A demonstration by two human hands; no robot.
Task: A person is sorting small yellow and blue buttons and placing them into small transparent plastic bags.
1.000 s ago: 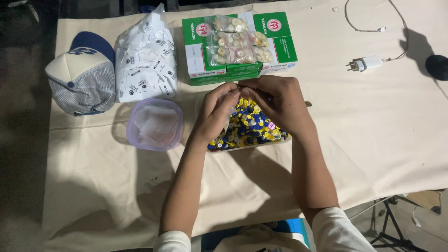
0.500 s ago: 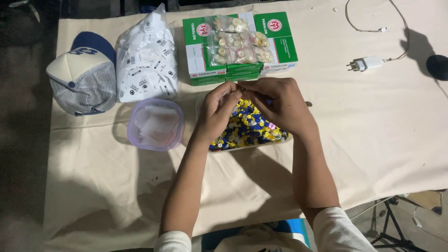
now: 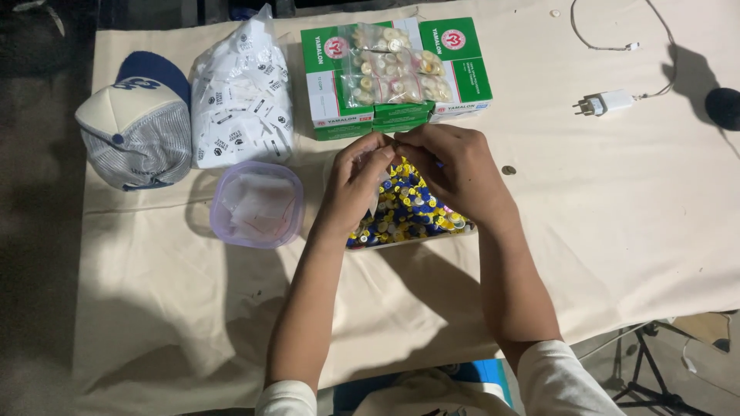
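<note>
My left hand (image 3: 356,179) and my right hand (image 3: 453,166) meet fingertip to fingertip above a shallow tray (image 3: 432,239) full of small yellow and blue caps (image 3: 408,208). Between the fingers is a small clear plastic bag (image 3: 378,189), pinched by both hands; what is inside it is hidden. Just beyond the hands lie green and white cartons (image 3: 455,54) with clear packets of pale round pieces (image 3: 389,65) stacked on top.
A round lilac container (image 3: 258,204) with white sachets sits left of the tray. Behind it stand a clear bag of white sachets (image 3: 240,96) and a blue and white cap (image 3: 137,123). A white charger with cable (image 3: 605,102) and a coin (image 3: 508,170) lie on the cloth at right.
Both hands have stayed over the tray. The fingers have shifted slightly against each other on the small bag.
</note>
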